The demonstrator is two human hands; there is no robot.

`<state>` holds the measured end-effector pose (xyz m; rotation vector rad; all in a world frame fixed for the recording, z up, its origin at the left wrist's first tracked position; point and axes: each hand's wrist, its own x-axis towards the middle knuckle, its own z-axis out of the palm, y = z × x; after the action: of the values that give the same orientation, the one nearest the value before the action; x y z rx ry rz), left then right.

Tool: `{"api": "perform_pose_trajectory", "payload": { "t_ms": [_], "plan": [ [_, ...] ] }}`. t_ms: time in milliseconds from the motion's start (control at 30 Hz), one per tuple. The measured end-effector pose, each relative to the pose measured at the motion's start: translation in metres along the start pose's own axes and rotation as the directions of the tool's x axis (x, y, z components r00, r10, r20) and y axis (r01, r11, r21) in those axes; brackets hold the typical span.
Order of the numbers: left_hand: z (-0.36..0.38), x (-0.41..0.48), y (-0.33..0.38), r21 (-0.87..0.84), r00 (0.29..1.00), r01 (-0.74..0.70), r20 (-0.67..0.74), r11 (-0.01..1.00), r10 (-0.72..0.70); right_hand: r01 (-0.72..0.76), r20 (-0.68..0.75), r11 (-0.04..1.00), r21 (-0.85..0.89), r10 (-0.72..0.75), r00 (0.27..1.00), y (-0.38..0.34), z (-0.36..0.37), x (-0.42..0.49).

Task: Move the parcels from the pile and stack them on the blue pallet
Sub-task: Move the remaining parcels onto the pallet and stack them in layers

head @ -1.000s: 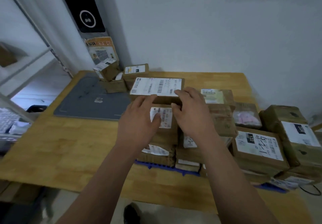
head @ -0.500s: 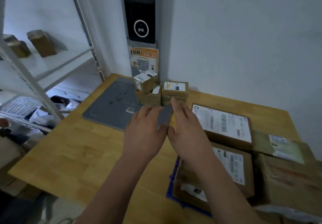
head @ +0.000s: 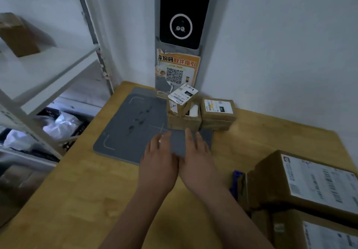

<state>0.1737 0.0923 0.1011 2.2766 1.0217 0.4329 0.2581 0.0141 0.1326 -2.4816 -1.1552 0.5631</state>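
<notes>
A wooden table (head: 77, 190) stands in a corner between pale walls, seen from above by a head-worn camera. Two bare forearms reach forward from the bottom edge. The left hand (head: 157, 163) and right hand (head: 195, 163) lie palms down, just beside each other, over the near right part of a grey mat (head: 124, 132) that lies flat on the table. Each grip is slack, with fingers straight and slightly spread, holding nothing. Whether the palms touch the mat cannot be told.

The fingers point at a small pile of parcels (head: 186, 125) on the mat's far right corner. The right hand's longest finger reaches almost to its near edge. In the pile, a small tilted parcel (head: 182, 98) with a white label leans on an open brown box (head: 174, 122). A squat brown parcel (head: 218, 113) sits just to the right.

At the lower right, a corner of the blue pallet (head: 235, 181) shows on the table. A large labelled parcel (head: 302, 183) is stacked on it above a second labelled parcel (head: 313, 233).

Behind the pile, a grey post carries a black scanner panel (head: 179, 16) with a white ring, and an orange QR poster (head: 177, 70) below. At the left, a white metal shelf (head: 48, 70) holds a cardboard box (head: 17, 35).
</notes>
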Motion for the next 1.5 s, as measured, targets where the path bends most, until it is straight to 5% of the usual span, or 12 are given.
{"api": "perform_pose_trajectory", "payload": {
  "t_ms": [200,433,767,967,1100,1200,1367,1500],
  "plan": [
    [0.038,0.063,0.011,-0.042,0.975,-0.004,0.222,0.999,0.014,-0.214,0.050,0.966,-0.146,0.223,0.974,0.040,0.011,0.071],
    [0.094,0.167,0.052,0.069,0.965,-0.150,0.229,0.986,0.130,-0.412,-0.170,0.902,-0.127,0.389,0.905,0.082,-0.037,0.154],
    [0.184,0.253,0.039,0.252,0.944,-0.269,0.260,0.930,0.202,-0.590,-0.055,0.806,-0.042,0.588,0.807,0.144,-0.021,0.232],
    [0.200,0.262,0.023,0.191,0.925,-0.258,0.332,0.947,0.185,-0.635,-0.125,0.772,0.013,0.632,0.765,0.164,-0.020,0.268],
    [0.204,0.264,0.018,0.305,0.904,-0.377,0.326,0.874,0.276,-0.667,-0.131,0.745,0.020,0.664,0.737,0.175,-0.023,0.282],
    [0.205,0.262,0.018,0.359,0.883,-0.428,0.361,0.830,0.299,-0.694,-0.106,0.713,0.096,0.701,0.706,0.184,-0.025,0.284],
    [0.203,0.249,0.035,0.212,0.848,-0.393,0.460,0.895,0.263,-0.737,-0.027,0.554,0.387,0.806,0.592,0.191,-0.047,0.274],
    [0.194,0.231,0.053,0.130,0.864,-0.336,0.437,0.933,0.251,-0.768,0.034,0.499,0.401,0.830,0.557,0.199,-0.062,0.255]
  ]
}}
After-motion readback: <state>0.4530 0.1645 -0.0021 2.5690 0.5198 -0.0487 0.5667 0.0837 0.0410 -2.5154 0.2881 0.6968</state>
